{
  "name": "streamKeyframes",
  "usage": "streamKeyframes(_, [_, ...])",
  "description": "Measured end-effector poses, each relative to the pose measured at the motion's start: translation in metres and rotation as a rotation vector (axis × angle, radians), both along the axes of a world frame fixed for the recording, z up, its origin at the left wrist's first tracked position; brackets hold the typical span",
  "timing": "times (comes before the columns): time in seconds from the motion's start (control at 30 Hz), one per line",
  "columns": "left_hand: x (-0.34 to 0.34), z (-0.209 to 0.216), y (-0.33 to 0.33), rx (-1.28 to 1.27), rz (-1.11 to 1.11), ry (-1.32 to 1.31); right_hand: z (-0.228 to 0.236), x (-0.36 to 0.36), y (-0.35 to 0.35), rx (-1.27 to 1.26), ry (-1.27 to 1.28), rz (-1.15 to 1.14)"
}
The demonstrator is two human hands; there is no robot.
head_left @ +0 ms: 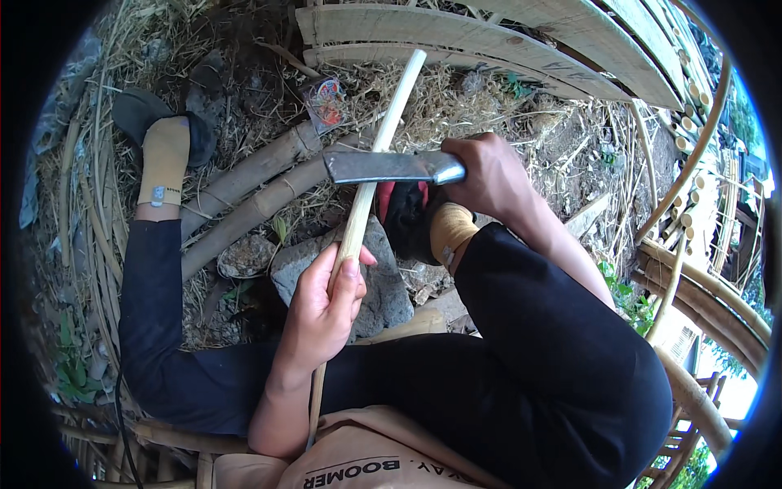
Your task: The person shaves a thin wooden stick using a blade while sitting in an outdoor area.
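My left hand point(327, 306) is closed around a pale, peeled bamboo stick point(397, 106). The stick slants from near my body up and away to the right. My right hand point(487, 173) grips a machete point(379, 167) by its handle, of which only a metal collar shows beside my fist. The broad blade points left and lies across the stick above my left hand. Whether its edge bites into the stick I cannot tell. Behind the blade is my right foot in a tan sock point(453, 228) and a black and red shoe point(406, 213).
A grey stone block point(387, 297) sits below my left hand's stick. Two bamboo poles point(261, 204) lie on the straw-covered ground. Curved-looking pale slats point(399, 28) run along the far side. My left foot in a dark shoe point(138, 114) rests at the far left. Bamboo framing point(684, 399) stands at right.
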State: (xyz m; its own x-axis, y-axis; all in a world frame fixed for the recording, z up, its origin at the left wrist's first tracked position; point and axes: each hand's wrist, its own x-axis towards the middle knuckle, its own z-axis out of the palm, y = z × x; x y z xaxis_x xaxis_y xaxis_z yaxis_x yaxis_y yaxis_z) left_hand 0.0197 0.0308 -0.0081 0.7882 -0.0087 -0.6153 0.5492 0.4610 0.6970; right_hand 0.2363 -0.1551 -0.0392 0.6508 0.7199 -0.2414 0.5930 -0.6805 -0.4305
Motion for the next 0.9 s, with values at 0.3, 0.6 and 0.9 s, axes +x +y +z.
streamKeyframes(0.3, [-0.001,-0.005,0.001,0.037,-0.016,0.015,-0.004,-0.004,-0.004,0.002,-0.055,-0.004])
streamKeyframes(0.6, [-0.002,-0.009,0.007,0.079,0.024,0.015,-0.006,-0.012,-0.004,-0.035,-0.086,0.002])
streamKeyframes(0.9, [-0.005,-0.006,0.02,0.257,0.051,0.046,0.003,0.018,-0.031,-0.311,-0.345,-0.12])
